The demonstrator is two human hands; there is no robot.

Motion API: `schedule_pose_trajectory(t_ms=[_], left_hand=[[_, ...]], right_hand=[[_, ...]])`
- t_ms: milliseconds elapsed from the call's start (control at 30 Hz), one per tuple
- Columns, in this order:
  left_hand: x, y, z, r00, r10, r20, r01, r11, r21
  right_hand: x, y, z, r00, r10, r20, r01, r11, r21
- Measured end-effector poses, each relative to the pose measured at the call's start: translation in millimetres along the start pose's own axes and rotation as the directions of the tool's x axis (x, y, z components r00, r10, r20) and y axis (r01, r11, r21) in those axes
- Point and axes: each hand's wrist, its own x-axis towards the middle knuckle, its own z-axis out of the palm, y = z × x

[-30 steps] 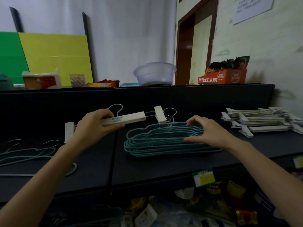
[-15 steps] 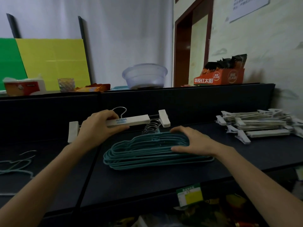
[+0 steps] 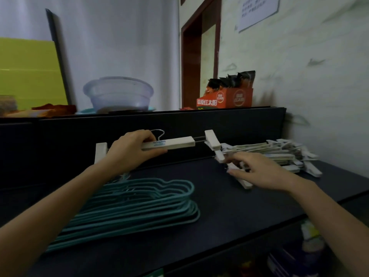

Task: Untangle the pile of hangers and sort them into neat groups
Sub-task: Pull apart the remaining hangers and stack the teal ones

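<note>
Currently: left hand [image 3: 129,151] is holding white clip hanger [image 3: 179,142] above desk [image 3: 219,226], grip clamped, long axis running left-right; matching pile [image 3: 283,154] is lying far right, beside right hand [image 3: 259,171], grip apart.

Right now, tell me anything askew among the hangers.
The white pile at right is ragged, clips jutting every way. One stray hanger lies slanted out front of it, under the right hand. The teal stack is fairly even.
</note>
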Motion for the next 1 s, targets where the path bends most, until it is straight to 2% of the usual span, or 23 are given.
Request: schedule_pose_trajectory(t_ms=[200,433,633,767,867,1000], left_hand=[[53,69,59,0.991,0.089,0.095,-0.091,0.996,0.012],[115,151,133,0.988,0.106,0.111,-0.112,0.993,0.047],[163,208,204,0.995,-0.026,0.101,0.023,0.999,0.039],[183,228,237,0.982,-0.129,0.136,0.109,0.983,0.150],[187,231,247,0.969,-0.137,0.203,0.074,0.954,0.290],[181,233,247,0.939,-0.165,0.302,0.060,0.943,0.328]], right_hand=[[-38,86,-30,0.990,0.138,-0.034,-0.134,0.987,0.087],[-61,174,-64,0.987,0.159,-0.007,-0.157,0.981,0.114],[-70,236,-101,0.993,0.116,-0.001,-0.115,0.985,0.127],[-73,262,-111,0.995,0.098,0.000,-0.097,0.988,0.122],[-73,274,-113,0.997,0.073,-0.002,-0.072,0.988,0.139],[-65,283,-114,1.000,0.018,-0.015,-0.015,0.985,0.170]])
